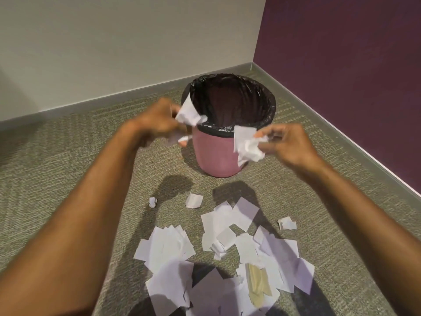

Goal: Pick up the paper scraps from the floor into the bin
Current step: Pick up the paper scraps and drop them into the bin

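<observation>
A pink bin (216, 156) with a black liner (262, 103) stands on the carpet in the room's corner. My left hand (157, 122) grips a crumpled white paper scrap (189, 114) at the bin's near left rim. My right hand (289, 144) pinches another crumpled white scrap (248, 145) in front of the bin's near right side, just below the rim. Several flat white scraps (230, 226) lie in a loose pile on the floor between me and the bin, with one tan scrap (257, 283) among them.
A pale wall (114, 42) runs behind the bin and a dark purple wall (341, 65) to its right, both with grey skirting. Small stray scraps lie at the pile's far left (153, 201), far middle (194, 200) and right (287, 223). Grey-green carpet (57, 156) spreads to the left.
</observation>
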Motion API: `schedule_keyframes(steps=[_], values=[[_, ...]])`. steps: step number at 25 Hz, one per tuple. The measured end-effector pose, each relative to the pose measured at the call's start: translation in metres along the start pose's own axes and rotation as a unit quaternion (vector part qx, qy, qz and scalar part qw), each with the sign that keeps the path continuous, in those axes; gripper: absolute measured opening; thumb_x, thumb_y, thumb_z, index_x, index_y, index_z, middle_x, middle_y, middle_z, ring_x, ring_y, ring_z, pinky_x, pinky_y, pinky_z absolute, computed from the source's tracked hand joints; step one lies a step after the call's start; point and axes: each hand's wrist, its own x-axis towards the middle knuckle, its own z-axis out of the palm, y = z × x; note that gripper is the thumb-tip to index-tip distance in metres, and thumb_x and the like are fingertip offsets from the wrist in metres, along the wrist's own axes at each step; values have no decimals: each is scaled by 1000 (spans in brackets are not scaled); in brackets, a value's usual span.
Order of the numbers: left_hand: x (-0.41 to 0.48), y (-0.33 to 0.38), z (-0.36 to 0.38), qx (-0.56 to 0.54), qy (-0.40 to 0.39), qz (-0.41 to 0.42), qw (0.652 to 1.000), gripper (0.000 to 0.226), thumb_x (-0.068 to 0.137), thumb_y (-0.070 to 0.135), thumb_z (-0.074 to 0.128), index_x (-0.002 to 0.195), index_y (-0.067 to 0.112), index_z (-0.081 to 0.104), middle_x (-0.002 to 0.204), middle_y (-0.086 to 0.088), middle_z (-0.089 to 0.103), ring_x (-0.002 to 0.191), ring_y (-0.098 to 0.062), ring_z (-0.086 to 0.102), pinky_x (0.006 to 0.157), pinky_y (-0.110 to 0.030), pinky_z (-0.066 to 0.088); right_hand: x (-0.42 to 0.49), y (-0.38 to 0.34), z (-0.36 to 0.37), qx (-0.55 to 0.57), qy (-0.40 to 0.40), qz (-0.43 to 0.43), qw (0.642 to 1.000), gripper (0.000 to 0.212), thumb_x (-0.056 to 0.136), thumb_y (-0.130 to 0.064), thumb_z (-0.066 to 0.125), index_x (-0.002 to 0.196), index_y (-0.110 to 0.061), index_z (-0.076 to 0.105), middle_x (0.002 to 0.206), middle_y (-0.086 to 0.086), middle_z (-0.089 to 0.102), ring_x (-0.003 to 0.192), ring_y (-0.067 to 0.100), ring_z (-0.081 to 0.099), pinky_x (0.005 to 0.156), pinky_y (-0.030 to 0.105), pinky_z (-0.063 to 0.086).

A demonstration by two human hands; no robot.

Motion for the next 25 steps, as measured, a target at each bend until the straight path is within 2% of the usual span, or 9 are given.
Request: schedule_keyframes(steps=[4,9,12,15,17,19,21,23,25], values=[[47,54,3,-45,96,-1,994,17,77,-2,75,89,-3,62,83,-13,64,64,-20,66,49,-26,57,61,-42,-12,87,27,-10,996,14,79,3,74,93,4,70,94,12,71,73,13,73,62,22,58],[112,52,43,-104,30,-145,983,11,88,0,65,85,3,55,89,-13,59,72,-21,60,90,-43,55,142,-37,8,44,45,66,996,13,74,3,79,82,1,70,92,16,71,82,30,73,67,36,63],[122,47,57,-127,31,-158,979,12,93,6,58,81,5,61,87,-9,60,77,-20,60,80,-35,58,159,-25,12,28,16,108,994,33,75,-5,79,104,1,64,103,13,68,92,32,71,75,45,62],[124,41,56,-150,34,-141,978,14,83,6,66,97,6,70,97,-9,69,81,-20,68,64,-35,62,159,-22,12,94,-4,107,990,20,89,-5,65,105,1,55,113,14,57,94,37,68,78,52,60],[122,41,53,-145,51,-133,979,21,80,6,70,100,3,69,96,-11,70,82,-23,69,66,-36,61,157,-21,11,77,-15,105,991,23,92,-8,58,113,-1,54,121,15,56,94,35,67,81,50,59],[114,41,49,-132,117,-109,978,11,84,5,68,93,1,63,83,-10,63,75,-24,65,68,-37,61,151,-21,10,25,-26,90,995,30,93,-11,54,122,-4,57,123,13,59,93,32,63,82,44,55],[105,34,44,-139,202,-89,965,8,86,3,64,91,-3,61,77,-13,62,65,-26,64,61,-40,61,144,-22,11,-36,-20,53,998,30,93,-5,47,118,-9,65,118,8,63,98,28,60,82,38,51],[93,11,40,-151,298,-80,939,11,85,8,63,87,-2,65,74,-13,66,55,-25,63,48,-33,56,138,-23,13,-130,16,-13,991,35,91,2,45,111,-11,71,117,7,67,107,23,61,85,31,49],[79,-27,42,-131,386,-98,908,11,85,14,63,78,6,59,68,-7,58,54,-21,55,45,-28,47,124,-26,17,-191,84,-87,974,34,89,3,48,108,-11,73,113,7,71,108,21,64,88,27,49]])
